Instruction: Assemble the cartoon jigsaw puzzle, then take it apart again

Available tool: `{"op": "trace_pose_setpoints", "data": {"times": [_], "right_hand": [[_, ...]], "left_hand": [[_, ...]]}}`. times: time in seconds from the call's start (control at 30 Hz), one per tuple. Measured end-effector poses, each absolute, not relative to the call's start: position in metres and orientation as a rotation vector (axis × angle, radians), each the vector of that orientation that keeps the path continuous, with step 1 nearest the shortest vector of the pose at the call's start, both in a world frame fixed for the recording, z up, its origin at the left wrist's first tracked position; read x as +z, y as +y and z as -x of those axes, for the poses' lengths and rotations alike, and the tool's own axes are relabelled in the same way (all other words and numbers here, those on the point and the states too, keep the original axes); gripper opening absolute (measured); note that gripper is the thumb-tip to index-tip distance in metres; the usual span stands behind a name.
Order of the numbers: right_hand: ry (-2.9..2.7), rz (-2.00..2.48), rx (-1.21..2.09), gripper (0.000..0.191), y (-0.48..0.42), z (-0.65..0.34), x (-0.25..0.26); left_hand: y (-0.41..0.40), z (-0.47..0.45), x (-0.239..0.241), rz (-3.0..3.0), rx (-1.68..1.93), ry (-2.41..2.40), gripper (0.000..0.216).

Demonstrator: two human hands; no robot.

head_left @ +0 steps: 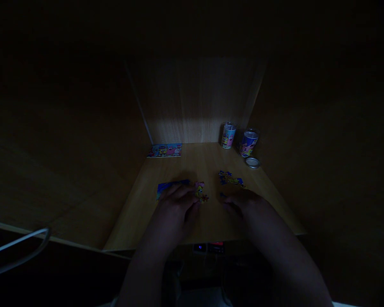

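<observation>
A partly joined jigsaw puzzle [173, 184] lies on the wooden surface, blue along its top edge and with yellow and pink pieces [199, 191] at its right side. Over it rests my left hand [176, 204], fingers stretched across the puzzle and the thumb low by its right edge; the hand hides much of the picture. My right hand [243, 204] is closed in a pinch on a small dark blue puzzle piece [223, 195], just right of the joined part. Beyond that hand are several loose puzzle pieces [230, 178] in blue and yellow.
A cartoon picture card [165, 150] lies at the back left. Two printed cans [228, 136] [248, 144] stand at the back right, with a round lid [252, 162] in front. Wooden panels enclose the sides and back. A white cable [17, 241] hangs at left. Light is dim.
</observation>
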State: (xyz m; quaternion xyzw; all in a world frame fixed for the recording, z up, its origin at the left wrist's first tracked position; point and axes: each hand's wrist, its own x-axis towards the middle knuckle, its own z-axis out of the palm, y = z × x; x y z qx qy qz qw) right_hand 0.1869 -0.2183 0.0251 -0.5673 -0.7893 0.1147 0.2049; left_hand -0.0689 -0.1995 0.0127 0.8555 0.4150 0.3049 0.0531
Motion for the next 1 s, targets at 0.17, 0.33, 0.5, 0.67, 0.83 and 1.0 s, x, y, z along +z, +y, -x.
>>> {"op": "trace_pose_setpoints", "data": {"times": [0.17, 0.33, 0.5, 0.67, 0.83, 1.0], "right_hand": [[-2.061, 1.857, 0.130, 0.022, -0.220, -0.217, 0.016], [-1.901, 2.021, -0.103, 0.025, -0.220, -0.234, 0.007], [-2.075, 1.604, 0.083, 0.023, -0.215, -0.204, 0.020], [-2.183, 1.559, 0.178, 0.018, -0.212, -0.178, 0.018], [-2.055, 1.820, -0.102, 0.018, -0.213, -0.176, 0.016], [-2.025, 1.786, -0.117, 0.014, -0.215, -0.155, 0.017]], "left_hand": [[-0.201, 0.069, 0.012, -2.620, 0.873, 1.190, 0.015], [-0.204, 0.067, 0.016, -2.620, 0.828, 1.149, 0.021], [-0.203, 0.068, 0.013, -2.609, 0.875, 1.149, 0.029], [-0.203, 0.070, 0.011, -2.613, 0.877, 1.174, 0.028], [-0.203, 0.068, 0.013, -2.629, 0.865, 1.150, 0.028], [-0.203, 0.066, 0.014, -2.595, 0.877, 1.166, 0.028]]}}
